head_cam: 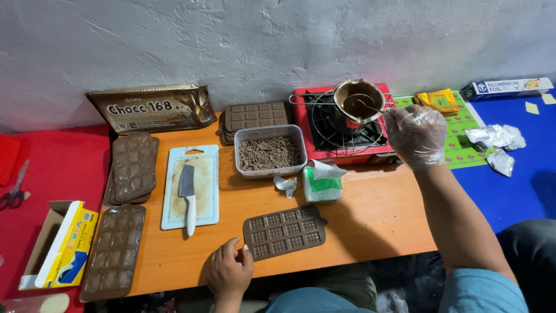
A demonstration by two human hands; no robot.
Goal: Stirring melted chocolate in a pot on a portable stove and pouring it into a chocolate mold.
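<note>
I see an orange table [370, 220] by a grey wall. My left hand [230, 271] rests open beside the brown mold [284, 232], holding nothing. My gloved right hand [416, 134] pinches a spoon [366, 105] in the pot [359, 103].

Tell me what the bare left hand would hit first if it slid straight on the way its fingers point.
Probably the brown chocolate mould: the left hand rests at the table's near edge, fingers aimed up-right toward the mould's left end.

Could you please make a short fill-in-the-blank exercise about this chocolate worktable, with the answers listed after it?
1. The knife lies on the white ____.
2. The right hand, at the pot on the red stove, wears a clear plastic ____.
3. The bare left hand rests beside a brown chocolate ____.
4. The tub of chopped chocolate stands left of the ____.

Answers: cutting board; glove; mould; stove
</note>
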